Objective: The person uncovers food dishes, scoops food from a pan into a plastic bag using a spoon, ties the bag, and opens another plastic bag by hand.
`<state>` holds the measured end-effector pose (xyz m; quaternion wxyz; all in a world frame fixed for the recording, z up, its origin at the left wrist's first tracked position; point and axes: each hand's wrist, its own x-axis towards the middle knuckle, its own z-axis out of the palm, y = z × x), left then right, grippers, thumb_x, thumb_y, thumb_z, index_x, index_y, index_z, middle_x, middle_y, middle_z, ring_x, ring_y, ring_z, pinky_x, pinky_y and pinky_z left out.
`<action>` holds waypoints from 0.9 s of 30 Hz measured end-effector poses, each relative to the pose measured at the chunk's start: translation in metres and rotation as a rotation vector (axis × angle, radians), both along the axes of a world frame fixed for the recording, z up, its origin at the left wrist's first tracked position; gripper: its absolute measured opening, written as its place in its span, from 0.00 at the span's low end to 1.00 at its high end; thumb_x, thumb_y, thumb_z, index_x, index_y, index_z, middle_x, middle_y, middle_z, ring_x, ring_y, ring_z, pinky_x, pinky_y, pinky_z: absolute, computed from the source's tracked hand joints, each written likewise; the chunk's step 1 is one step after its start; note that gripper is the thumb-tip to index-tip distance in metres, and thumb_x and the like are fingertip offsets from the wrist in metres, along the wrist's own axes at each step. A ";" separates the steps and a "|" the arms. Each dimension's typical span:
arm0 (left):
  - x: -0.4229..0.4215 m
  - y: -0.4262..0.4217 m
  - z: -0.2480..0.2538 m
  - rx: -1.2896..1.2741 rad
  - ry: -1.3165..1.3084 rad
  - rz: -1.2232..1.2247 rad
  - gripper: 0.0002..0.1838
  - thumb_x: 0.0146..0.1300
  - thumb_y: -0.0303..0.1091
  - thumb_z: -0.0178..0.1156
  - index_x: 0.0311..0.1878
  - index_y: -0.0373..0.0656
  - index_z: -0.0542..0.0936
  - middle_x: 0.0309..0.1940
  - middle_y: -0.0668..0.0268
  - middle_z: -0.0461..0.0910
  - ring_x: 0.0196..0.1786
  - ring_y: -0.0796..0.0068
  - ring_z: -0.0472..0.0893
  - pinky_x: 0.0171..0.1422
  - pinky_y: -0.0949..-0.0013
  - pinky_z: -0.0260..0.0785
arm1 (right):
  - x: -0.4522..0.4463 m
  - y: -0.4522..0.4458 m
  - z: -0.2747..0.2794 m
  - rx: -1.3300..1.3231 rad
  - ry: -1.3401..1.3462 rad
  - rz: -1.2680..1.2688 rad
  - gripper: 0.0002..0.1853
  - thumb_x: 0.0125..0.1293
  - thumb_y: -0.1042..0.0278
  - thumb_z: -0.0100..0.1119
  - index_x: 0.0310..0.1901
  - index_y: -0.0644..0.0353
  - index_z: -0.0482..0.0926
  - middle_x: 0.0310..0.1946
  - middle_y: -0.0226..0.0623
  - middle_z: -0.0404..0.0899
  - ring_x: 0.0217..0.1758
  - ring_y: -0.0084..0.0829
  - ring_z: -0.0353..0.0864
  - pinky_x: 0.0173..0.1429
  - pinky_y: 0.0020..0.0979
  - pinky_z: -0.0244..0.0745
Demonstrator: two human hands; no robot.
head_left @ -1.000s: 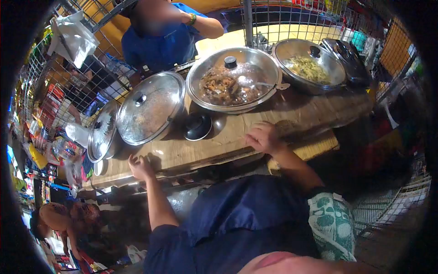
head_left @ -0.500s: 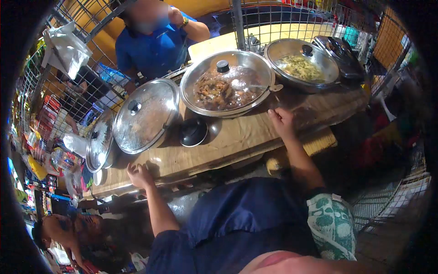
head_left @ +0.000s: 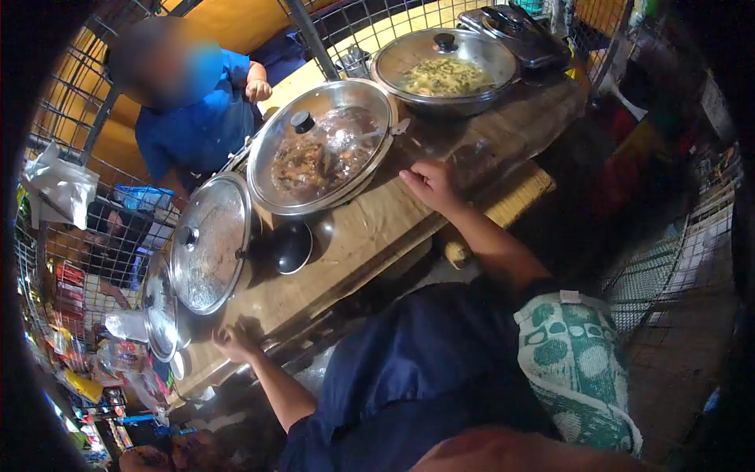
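Observation:
My left hand [head_left: 234,344] is at the near edge of the wooden table [head_left: 346,244], its fingers loosely bent and apart with nothing in them. Farther right, my right hand [head_left: 432,185] rests by the same edge with its fingers curled in; no object shows in it. Beyond it stands a large pan of dark stewed food [head_left: 303,169] under a glass lid. A small black bowl [head_left: 291,248] sits between my hands. Nearest my left hand are a pan with a fogged glass lid [head_left: 208,259] and a smaller lidded pan [head_left: 160,311].
A lidded pan of yellowish food [head_left: 448,79] and a black lidded container [head_left: 519,39] stand at the far right. Across the table is a person in a blue shirt [head_left: 189,126]. Wire mesh [head_left: 370,35] surrounds the stall. A green-and-white towel [head_left: 578,354] hangs by my right side.
My view has turned, so the table slants more steeply and the pans sit farther left. The person opposite has lowered a hand from the face. My hands stay by the table edge.

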<state>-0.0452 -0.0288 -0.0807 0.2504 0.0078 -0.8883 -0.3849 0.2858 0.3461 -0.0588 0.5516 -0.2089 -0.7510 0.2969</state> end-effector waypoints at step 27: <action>-0.005 -0.003 -0.003 -0.034 0.034 0.057 0.20 0.47 0.38 0.56 0.47 0.49 0.74 0.38 0.67 0.78 0.40 0.64 0.77 0.43 0.61 0.66 | -0.006 0.000 -0.002 -0.025 -0.031 0.027 0.15 0.55 0.70 0.58 0.16 0.62 0.66 0.11 0.34 0.58 0.15 0.24 0.56 0.21 0.30 0.53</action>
